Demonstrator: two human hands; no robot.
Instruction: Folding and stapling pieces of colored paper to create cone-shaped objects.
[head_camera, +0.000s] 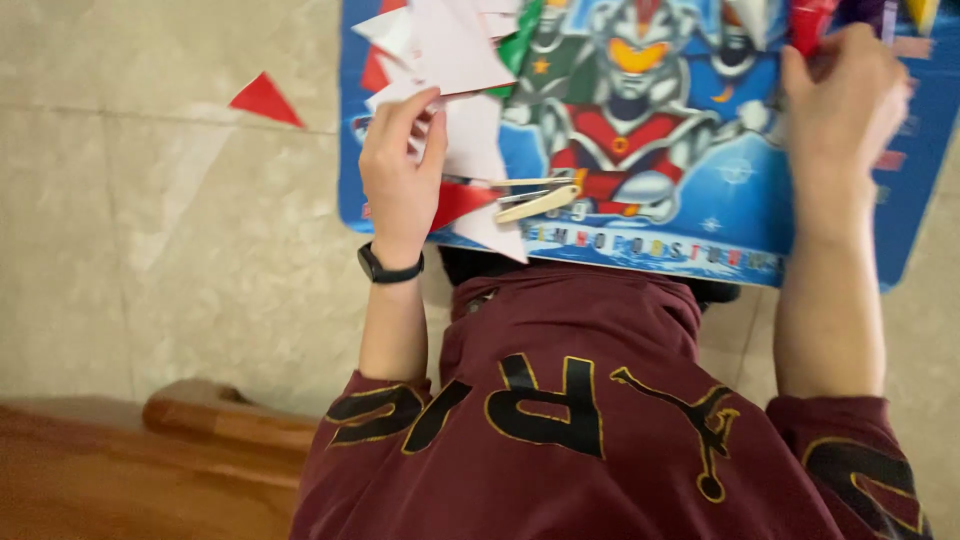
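Head view, left hand (400, 170) gripping white folded paper (455, 60) (triangular, creased), blue board (720, 200)

Under the fingers (405, 110) of the left hand (400, 175) lie white paper triangles (455, 50) mixed with red (460, 200) and green (520, 45) pieces, and just beside those fingers sit cream-coloured scissors (535, 200). All of this rests on a bright blue board (720, 200) printed with red, silver and green cartoon robot figures and a multicoloured strip along its near edge, while the fingers of the right hand (845, 95) touch red and purple pieces (812, 22). Well apart from the left fingers a lone red triangle (265, 100) lies on the beige marbled floor (150, 220); the left wrist wears a black band (390, 268), and the shirt (600, 420) is maroon with black, yellow-outlined print.
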